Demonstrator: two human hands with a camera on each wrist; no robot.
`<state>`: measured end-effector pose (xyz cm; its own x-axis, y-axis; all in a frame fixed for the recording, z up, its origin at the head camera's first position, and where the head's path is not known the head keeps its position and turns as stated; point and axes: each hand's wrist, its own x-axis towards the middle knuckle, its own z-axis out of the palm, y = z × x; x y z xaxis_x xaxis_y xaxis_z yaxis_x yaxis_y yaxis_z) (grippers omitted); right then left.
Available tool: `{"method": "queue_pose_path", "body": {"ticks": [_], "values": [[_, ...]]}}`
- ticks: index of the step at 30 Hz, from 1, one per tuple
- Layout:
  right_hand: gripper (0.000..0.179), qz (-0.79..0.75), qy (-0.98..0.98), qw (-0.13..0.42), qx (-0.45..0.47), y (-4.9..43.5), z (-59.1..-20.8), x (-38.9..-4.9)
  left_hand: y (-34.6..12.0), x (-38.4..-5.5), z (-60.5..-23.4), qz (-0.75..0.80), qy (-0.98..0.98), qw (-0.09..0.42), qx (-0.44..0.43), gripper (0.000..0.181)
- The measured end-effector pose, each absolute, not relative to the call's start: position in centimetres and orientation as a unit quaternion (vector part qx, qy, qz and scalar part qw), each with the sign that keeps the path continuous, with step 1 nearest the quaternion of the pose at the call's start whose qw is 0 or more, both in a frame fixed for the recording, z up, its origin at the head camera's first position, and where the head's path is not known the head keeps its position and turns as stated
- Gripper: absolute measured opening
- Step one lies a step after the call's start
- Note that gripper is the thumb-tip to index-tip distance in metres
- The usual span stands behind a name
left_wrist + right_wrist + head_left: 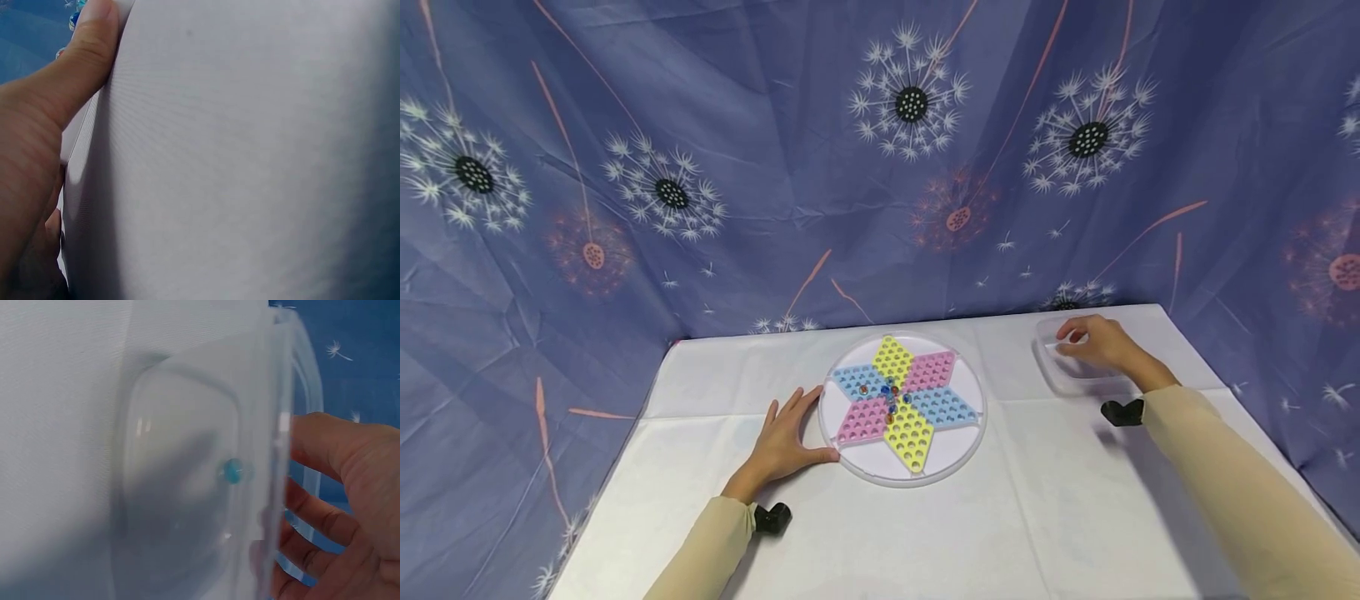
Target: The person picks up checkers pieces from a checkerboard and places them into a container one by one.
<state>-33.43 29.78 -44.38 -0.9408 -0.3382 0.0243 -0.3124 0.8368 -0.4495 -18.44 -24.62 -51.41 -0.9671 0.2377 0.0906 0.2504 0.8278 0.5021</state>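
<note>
Spreading wide, the left hand (780, 443) touches the game board (951, 446). The right hand (1099, 343) curves loosely over the tub (1056, 380).

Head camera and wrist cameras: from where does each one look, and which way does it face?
Head: on the head, facing forward and down at the game board and clear container; left hand, right hand and sleeves show.
Left wrist: on that wrist, facing the left hand's work; its thumb shows beside a pale surface.
Right wrist: on that wrist, facing the container; the right hand's fingers show.
Head and right wrist share the container.
</note>
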Motion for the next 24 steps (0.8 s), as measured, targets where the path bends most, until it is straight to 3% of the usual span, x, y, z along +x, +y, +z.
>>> {"method": "queue_pose_path", "body": {"ticks": [16, 24], "values": [[0.036, -0.22, 0.95, 0.01, -0.222, 28.5, -40.2, -32.6, -24.6, -18.3, -51.3, -0.266, -0.955, 0.013, -0.132, 0.119], [0.049, -0.207, 0.948, 0.002, -0.242, 27.7, -39.4, -32.6, -24.6, -18.3, -51.4, -0.27, -0.954, 0.01, -0.128, 0.119]]}}
